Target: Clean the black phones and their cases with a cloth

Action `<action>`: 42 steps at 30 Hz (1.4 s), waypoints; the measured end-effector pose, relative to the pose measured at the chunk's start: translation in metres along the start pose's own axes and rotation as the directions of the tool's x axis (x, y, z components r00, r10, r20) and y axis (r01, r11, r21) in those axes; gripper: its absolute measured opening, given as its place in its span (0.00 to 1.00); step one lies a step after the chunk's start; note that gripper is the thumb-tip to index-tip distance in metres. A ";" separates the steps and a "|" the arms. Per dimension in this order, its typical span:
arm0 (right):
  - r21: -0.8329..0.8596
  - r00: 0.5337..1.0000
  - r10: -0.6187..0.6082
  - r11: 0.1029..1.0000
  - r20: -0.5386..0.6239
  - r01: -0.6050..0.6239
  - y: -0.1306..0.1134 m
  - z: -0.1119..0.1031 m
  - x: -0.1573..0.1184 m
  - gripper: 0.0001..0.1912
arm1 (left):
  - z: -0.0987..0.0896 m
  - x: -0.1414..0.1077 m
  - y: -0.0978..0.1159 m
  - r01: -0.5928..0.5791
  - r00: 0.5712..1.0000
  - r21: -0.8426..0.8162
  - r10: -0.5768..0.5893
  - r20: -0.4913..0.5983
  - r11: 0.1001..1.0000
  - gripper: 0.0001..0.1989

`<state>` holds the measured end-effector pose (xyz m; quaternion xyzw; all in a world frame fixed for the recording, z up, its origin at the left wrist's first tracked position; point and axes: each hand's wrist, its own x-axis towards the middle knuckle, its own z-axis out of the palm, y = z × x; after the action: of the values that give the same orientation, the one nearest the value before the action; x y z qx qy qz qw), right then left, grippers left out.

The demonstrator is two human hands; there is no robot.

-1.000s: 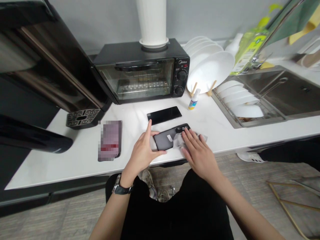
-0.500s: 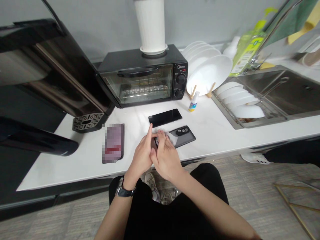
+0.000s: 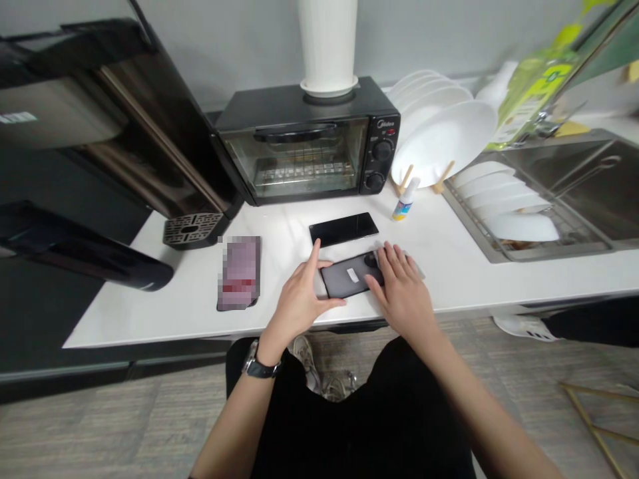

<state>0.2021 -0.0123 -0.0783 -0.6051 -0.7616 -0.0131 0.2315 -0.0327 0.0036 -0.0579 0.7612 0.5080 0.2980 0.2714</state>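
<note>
A grey phone lies face down near the counter's front edge, with a small pale patch on its back. My left hand holds its left end, thumb along the near side and fingers at the far side, index finger raised. Over the right end, my right hand presses with fingers laid side by side, partly covering the camera bump. A pale edge of a tissue shows beneath those fingers; the rest is hidden. Just behind lies a black phone, screen up.
A blurred-out purple phone-shaped item lies left. A small spray bottle stands behind right. Farther back are a toaster oven, plates in a rack and a sink. A black machine and dark cylinder stand left.
My right hand has slid right along the phone with the tissue, uncovering its middle. My left hand now sits around the left end, apart from the right hand. The view has shifted slightly.
</note>
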 end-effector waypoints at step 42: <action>0.205 0.959 -0.262 0.950 0.109 0.236 -0.081 -0.005 -0.028 0.26 | -0.002 -0.005 -0.008 -0.005 1.000 -0.007 0.005 -0.002 1.000 0.59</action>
<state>0.1330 -0.0609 -0.0631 -0.4785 -0.8438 0.0713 0.2324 -0.0402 0.0019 -0.0628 0.7612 0.5054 0.3012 0.2728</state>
